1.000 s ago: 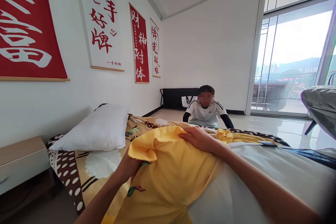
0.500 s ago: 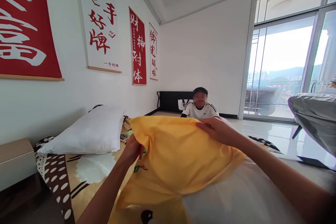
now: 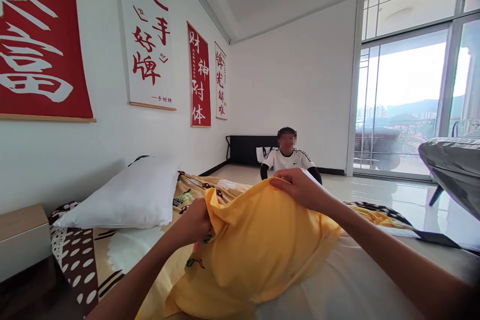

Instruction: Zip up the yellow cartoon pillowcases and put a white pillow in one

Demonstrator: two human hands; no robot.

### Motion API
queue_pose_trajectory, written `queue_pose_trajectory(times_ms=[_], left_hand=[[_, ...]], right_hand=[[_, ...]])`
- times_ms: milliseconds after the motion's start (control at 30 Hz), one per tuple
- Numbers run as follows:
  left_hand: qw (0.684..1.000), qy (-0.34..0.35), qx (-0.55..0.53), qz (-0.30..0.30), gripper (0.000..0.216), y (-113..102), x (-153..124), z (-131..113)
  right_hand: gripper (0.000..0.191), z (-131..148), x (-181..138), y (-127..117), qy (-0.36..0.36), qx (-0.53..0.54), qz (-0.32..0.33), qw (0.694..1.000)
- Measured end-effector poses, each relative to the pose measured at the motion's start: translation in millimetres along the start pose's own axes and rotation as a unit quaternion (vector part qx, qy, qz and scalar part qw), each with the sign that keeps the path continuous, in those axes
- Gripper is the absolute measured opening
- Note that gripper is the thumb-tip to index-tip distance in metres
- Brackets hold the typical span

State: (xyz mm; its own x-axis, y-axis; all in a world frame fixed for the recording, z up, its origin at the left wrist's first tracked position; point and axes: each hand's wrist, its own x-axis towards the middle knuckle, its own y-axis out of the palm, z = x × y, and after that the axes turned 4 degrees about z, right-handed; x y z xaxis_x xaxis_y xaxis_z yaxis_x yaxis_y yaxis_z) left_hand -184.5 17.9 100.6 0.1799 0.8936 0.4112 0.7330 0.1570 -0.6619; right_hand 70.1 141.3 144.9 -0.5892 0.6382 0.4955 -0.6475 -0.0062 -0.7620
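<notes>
On the bed, a yellow pillowcase held up by both hands.
Left hand pinches its near-left edge; right hand grips the top edge. Left of the pillowcase lies a white pillow; beyond it sits another person.

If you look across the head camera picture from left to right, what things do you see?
Wooden bedside cabinet → long white pillow → left hand → yellow fabric pillowcase → right hand → big glass window → grey shiny chair.
</notes>
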Motion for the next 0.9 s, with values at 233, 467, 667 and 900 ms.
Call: queue_pose_trajectory(times_ms=[233,467,667,900], left_hand=[[0.974,-0.048,-0.21,-0.066,0.02,-30.4,-2.1,5.6],[0.9,-0.06,-0.417,-0.115,0.018,-18.3,5.6,9.4],[0.839,-0.136,-0.513,-0.121,0.019,4.0,2.4,12.9],[0.817,-0.137,-0.54,-0.151,0.025,8.2,0.9,10.6]], right_hand=[[0.042,16.6,4.2,-58.9,-0.01,-0.057,0.079,0.995],[0.044,-11.5,-11.4,-20.6,-0.05,-0.043,0.101,0.993],[0.039,-34.3,-7.2,11.7,-0.044,-0.144,0.11,0.983],[0.05,39.5,0.9,9.2,-0.102,-0.058,0.064,0.991]])
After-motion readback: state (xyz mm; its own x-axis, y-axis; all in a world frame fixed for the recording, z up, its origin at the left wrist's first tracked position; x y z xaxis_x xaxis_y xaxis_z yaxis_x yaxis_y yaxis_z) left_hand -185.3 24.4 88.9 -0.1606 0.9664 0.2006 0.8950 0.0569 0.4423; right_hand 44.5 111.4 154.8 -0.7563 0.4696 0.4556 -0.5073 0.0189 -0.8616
